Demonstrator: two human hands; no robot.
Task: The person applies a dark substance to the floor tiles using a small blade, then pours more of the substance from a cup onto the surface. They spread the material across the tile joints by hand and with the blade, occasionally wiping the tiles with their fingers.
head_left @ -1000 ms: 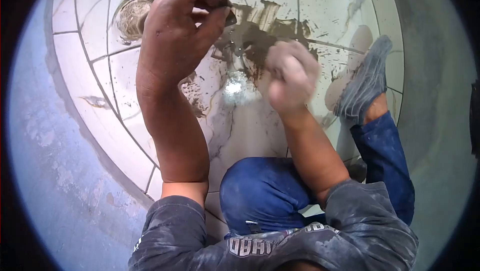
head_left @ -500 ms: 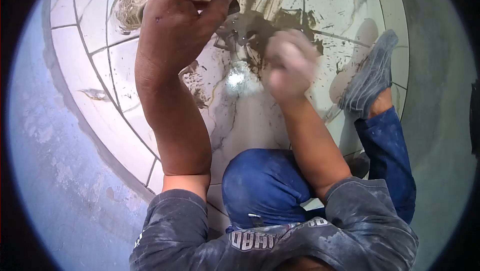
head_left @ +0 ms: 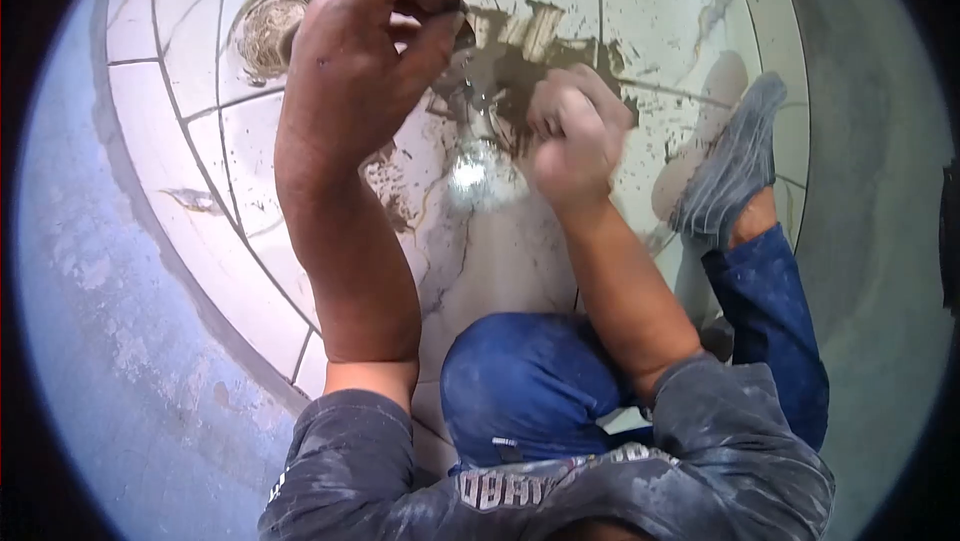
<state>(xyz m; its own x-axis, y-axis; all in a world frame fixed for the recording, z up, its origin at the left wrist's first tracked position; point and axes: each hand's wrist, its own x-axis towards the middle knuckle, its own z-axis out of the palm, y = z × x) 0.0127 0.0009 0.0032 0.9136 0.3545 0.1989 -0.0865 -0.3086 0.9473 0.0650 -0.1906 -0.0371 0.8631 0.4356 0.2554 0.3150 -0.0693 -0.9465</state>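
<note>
My left hand (head_left: 350,61) is raised over the tiles at the upper left, with thumb and fingers pinched on a small dark, thin piece (head_left: 464,33) whose kind I cannot make out. My right hand (head_left: 580,131) is curled closed above the smeared area; whatever it may hold is hidden by the fingers. Wet grey-brown paste (head_left: 520,71) lies spread on the white marbled floor tiles (head_left: 500,271) between and beyond the hands, with scattered specks around it. A round container (head_left: 268,33) with paste residue inside stands just left of my left hand, partly covered by it.
A sock-covered foot (head_left: 735,161) rests on the tiles at the right, below a blue trouser leg. My bent knee (head_left: 525,381) is close at the front. A rough bluish wall (head_left: 110,291) borders the left side, and a grey surface (head_left: 870,191) the right.
The view has shifted slightly, so the floor sits a little lower. My right hand stays closed near the paste and looks less blurred; my left hand keeps its pinch.
</note>
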